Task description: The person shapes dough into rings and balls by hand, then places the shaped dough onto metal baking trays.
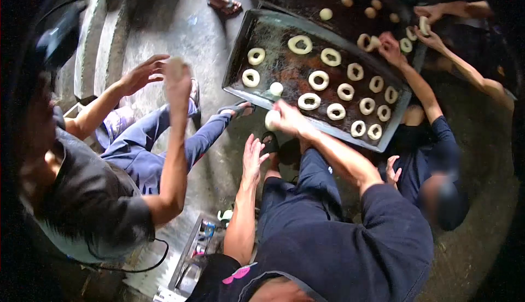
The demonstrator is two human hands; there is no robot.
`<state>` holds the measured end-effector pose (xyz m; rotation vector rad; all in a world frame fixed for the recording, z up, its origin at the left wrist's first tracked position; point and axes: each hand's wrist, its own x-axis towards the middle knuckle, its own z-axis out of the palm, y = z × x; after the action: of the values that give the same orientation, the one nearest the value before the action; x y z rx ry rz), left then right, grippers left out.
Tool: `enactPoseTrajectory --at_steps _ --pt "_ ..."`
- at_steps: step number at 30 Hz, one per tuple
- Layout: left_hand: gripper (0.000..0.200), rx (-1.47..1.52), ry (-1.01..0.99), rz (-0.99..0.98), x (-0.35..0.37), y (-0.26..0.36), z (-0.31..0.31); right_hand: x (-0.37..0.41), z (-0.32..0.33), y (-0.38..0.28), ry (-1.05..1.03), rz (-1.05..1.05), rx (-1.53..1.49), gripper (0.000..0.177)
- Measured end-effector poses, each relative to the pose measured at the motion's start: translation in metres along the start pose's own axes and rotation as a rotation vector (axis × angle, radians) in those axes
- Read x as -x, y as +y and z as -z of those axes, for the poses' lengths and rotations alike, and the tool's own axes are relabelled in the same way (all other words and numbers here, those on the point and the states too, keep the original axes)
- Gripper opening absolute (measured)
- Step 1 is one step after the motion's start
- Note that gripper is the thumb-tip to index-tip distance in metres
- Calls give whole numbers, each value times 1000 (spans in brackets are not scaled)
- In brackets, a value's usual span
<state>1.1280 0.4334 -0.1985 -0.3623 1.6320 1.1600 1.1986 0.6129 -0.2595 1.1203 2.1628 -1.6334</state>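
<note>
My right hand (290,119) is at the near edge of a dark metal tray (268,36), its fingers closed on a pale dough ball (271,118). Just beyond it, another dough ball (276,89) sits on the tray near the rim. Dough rings (318,80) are spread over the tray, several of them toward its right end. Lower and to the left, my left hand (252,158) hangs in the air above my lap, fingers apart and nothing in it.
A second tray (306,1) with dough balls and rings lies behind the first. At left, a seated person (93,198) raises both hands. On the right, co-workers' hands (391,49) handle dough. A box of items (191,263) stands at lower left.
</note>
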Motion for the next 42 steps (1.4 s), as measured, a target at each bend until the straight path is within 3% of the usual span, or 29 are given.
enactPoseTrajectory --at_steps 2,4,6,7,10,12,14,16,18,19,20,22,23,24,26,27,28,30,31,32,34,36,38,39,40,41,42 --pt "42 172 -220 97 13 5 -6 64 -15 -3 -158 -85 -525 30" --pt "37 -29 -457 -24 28 -2 -5 121 -9 -26 -119 -223 -828 37" --pt "37 -55 -499 -97 53 -1 -9 163 -14 -37 20 -202 -920 38" --pt "39 -91 -543 -154 65 0 -9 181 -19 -46 112 -231 -869 40" --pt "40 -207 -592 -365 79 -15 -6 208 -29 -44 218 -40 -820 41" --pt "42 -189 -612 -291 110 -8 -7 220 -10 -67 257 -1 -714 36" --pt "40 -245 -693 -500 126 -13 -1 235 -2 -96 435 32 -441 34" --pt "43 9 -604 -432 156 34 -5 254 -13 -110 540 219 -81 27" --pt "47 383 -855 -316 152 53 2 261 -33 -93 461 256 -23 26" --pt "46 508 -905 -234 160 56 3 263 -31 -91 437 144 -6 24" --pt "41 447 -864 -152 183 67 2 266 -15 -95 460 153 -183 22" --pt "31 -299 -942 -267 180 48 17 257 16 -88 536 174 -881 22" --pt "24 -382 -1063 -243 175 37 17 264 18 -109 527 191 -964 22" --pt "24 -372 -1045 -241 171 30 17 273 1 -119 413 312 -1292 17" --pt "15 364 -908 -199 161 53 13 285 -9 -123 195 23 -954 13" --pt "10 453 -984 -180 149 62 15 287 -14 -117 105 38 -835 14" --pt "15 478 -1095 -87 143 62 18 293 -10 -109 78 -52 -922 15" --pt "18 -333 -1069 -53 142 48 17 299 24 -110 130 -196 -900 14" --pt "24 -425 -1279 -87 137 29 18 293 37 -88 95 -152 -850 15" --pt "24 -345 -1319 2 130 21 12 286 47 -82 34 -205 -772 14" --pt "22 148 -1023 -139 107 15 -2 261 54 -60 10 -229 -690 12" --pt "30 431 -852 -73 77 13 -12 225 57 -60 22 -212 -639 13" --pt "47 92 -636 -7 47 3 -15 173 52 -41 73 -175 -443 20" --pt "63 -200 -461 -90 29 -11 -11 145 50 -33 106 -164 -296 18" --pt "63 -430 -331 -210 16 -27 1 113 47 -19 138 -148 -152 16" --pt "58 -445 -308 -236 0 -50 19 69 35 17 197 -91 -141 22" --pt "53 -463 -290 -264 -8 -67 38 48 36 10 309 -182 96 22"
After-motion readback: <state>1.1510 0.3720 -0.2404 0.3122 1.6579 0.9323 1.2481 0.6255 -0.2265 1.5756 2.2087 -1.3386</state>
